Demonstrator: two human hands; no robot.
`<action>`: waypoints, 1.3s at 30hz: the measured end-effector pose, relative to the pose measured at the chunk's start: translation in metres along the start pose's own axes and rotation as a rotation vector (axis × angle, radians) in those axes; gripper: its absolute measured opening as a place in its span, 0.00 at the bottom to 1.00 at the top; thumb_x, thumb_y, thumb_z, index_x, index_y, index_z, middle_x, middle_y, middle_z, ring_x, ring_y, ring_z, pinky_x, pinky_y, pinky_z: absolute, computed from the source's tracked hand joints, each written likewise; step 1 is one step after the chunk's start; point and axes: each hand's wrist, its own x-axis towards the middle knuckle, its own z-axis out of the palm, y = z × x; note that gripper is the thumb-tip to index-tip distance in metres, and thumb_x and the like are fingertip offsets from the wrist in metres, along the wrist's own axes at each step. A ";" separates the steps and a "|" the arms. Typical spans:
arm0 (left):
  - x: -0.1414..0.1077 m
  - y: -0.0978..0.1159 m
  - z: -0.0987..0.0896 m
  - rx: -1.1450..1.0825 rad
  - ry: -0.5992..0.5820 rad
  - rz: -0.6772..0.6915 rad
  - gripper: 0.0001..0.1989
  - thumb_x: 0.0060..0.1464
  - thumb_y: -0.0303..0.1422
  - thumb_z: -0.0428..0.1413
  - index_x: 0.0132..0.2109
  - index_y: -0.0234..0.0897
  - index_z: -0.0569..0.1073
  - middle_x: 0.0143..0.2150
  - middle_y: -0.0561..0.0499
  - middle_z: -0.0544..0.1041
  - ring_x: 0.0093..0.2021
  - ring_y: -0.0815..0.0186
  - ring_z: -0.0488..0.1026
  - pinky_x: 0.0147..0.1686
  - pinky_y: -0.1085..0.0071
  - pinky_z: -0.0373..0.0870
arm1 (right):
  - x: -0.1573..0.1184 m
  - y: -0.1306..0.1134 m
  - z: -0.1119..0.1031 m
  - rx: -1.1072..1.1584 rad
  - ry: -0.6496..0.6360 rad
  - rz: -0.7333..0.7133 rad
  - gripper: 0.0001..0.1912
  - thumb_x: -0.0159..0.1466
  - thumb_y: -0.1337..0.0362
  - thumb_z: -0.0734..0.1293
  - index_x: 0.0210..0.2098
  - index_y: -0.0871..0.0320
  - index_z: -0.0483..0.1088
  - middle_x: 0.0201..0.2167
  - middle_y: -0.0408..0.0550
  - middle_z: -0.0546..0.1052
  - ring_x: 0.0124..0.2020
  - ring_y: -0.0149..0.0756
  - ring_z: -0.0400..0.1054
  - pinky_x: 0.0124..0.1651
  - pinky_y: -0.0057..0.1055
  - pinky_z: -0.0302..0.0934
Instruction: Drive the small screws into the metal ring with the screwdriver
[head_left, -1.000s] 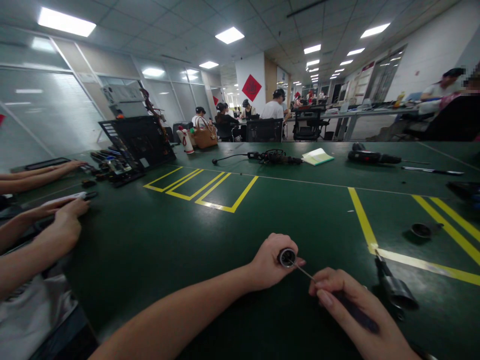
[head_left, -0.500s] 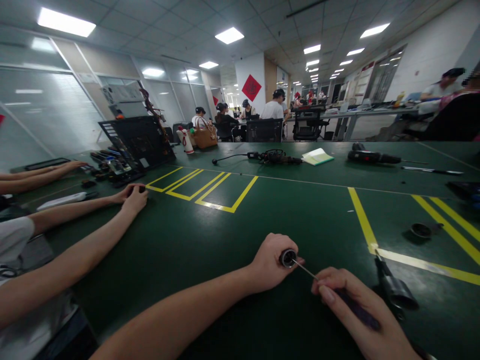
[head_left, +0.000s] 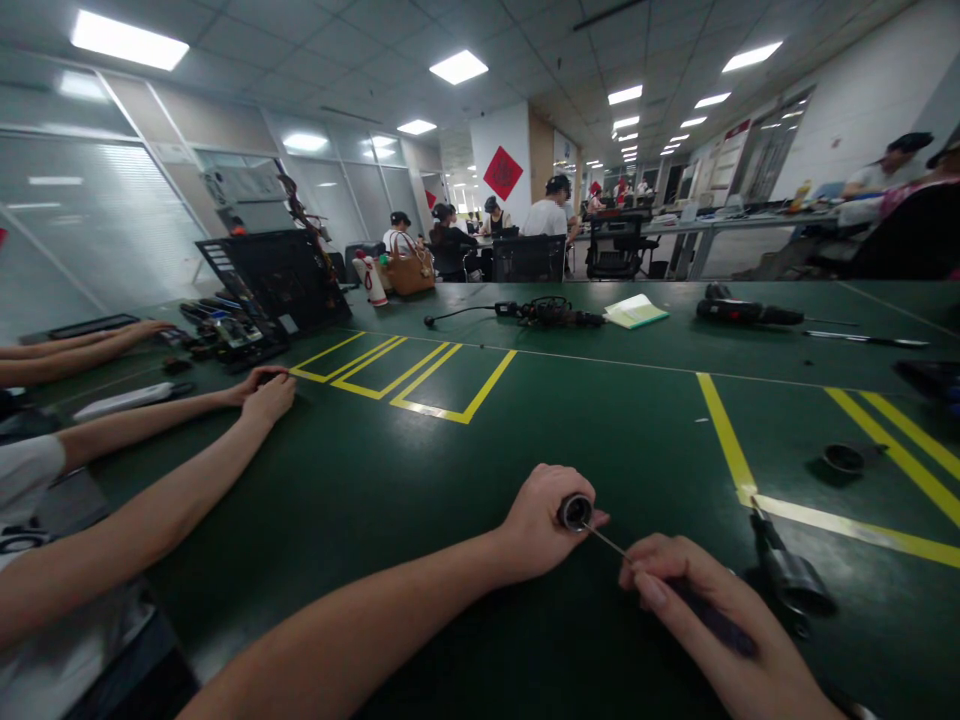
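Note:
My left hand [head_left: 546, 520] is wrapped round a small dark cylindrical part [head_left: 576, 512], its round open end turned toward me. In my right hand [head_left: 694, 605] is a screwdriver [head_left: 712, 618] with a dark handle and a thin metal shaft. The shaft's tip reaches the open end of the part; where exactly it ends inside cannot be made out. Right of my right hand, a dark tool piece with a metal cup [head_left: 801, 585] lies on the green table [head_left: 420, 500].
A dark ring-shaped part [head_left: 844, 458] sits at the right among yellow tape lines. Farther back are a corded tool [head_left: 551, 312], a paper pad [head_left: 636, 312] and a black drill [head_left: 750, 310]. A co-worker's hands [head_left: 266, 392] rest on the table at the left.
My right hand and the screwdriver have shifted very slightly left and up. My left hand holds the part in nearly the same place.

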 end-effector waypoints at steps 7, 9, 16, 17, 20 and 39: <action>0.001 -0.001 0.000 -0.196 -0.046 0.035 0.12 0.48 0.34 0.61 0.27 0.35 0.66 0.25 0.56 0.67 0.26 0.72 0.63 0.32 0.74 0.60 | -0.001 0.001 0.000 0.028 0.017 -0.049 0.06 0.65 0.64 0.62 0.34 0.49 0.70 0.33 0.42 0.75 0.34 0.33 0.72 0.37 0.24 0.67; 0.001 -0.002 0.000 -0.212 -0.054 0.035 0.11 0.48 0.34 0.61 0.27 0.35 0.66 0.25 0.56 0.67 0.26 0.72 0.63 0.30 0.75 0.60 | -0.001 0.001 0.000 0.024 0.018 -0.050 0.06 0.65 0.65 0.62 0.34 0.49 0.70 0.32 0.42 0.75 0.34 0.33 0.72 0.37 0.24 0.67; 0.001 -0.003 0.001 -0.016 0.017 -0.013 0.11 0.50 0.34 0.59 0.27 0.35 0.65 0.25 0.57 0.67 0.27 0.72 0.63 0.34 0.73 0.59 | 0.002 -0.001 -0.001 -0.003 0.039 0.006 0.07 0.65 0.62 0.62 0.31 0.51 0.70 0.31 0.43 0.76 0.32 0.33 0.72 0.34 0.24 0.66; 0.001 -0.003 0.001 0.006 0.016 -0.017 0.11 0.50 0.34 0.59 0.27 0.35 0.66 0.25 0.57 0.67 0.27 0.71 0.64 0.34 0.73 0.59 | 0.002 -0.002 -0.001 -0.001 0.038 0.017 0.07 0.65 0.62 0.62 0.31 0.51 0.70 0.30 0.43 0.76 0.31 0.33 0.72 0.34 0.24 0.66; 0.001 -0.003 0.001 0.054 -0.011 -0.017 0.10 0.50 0.34 0.59 0.28 0.36 0.66 0.26 0.56 0.68 0.28 0.71 0.64 0.35 0.72 0.59 | 0.003 -0.005 -0.001 0.017 0.040 0.038 0.08 0.65 0.61 0.62 0.31 0.51 0.70 0.30 0.42 0.76 0.32 0.33 0.71 0.34 0.24 0.66; 0.003 0.002 -0.004 -0.044 -0.154 0.003 0.10 0.50 0.34 0.59 0.29 0.35 0.66 0.27 0.56 0.69 0.28 0.71 0.65 0.36 0.72 0.61 | 0.012 -0.003 -0.006 0.534 0.146 0.452 0.14 0.61 0.52 0.64 0.29 0.55 0.75 0.31 0.48 0.77 0.33 0.40 0.69 0.36 0.35 0.64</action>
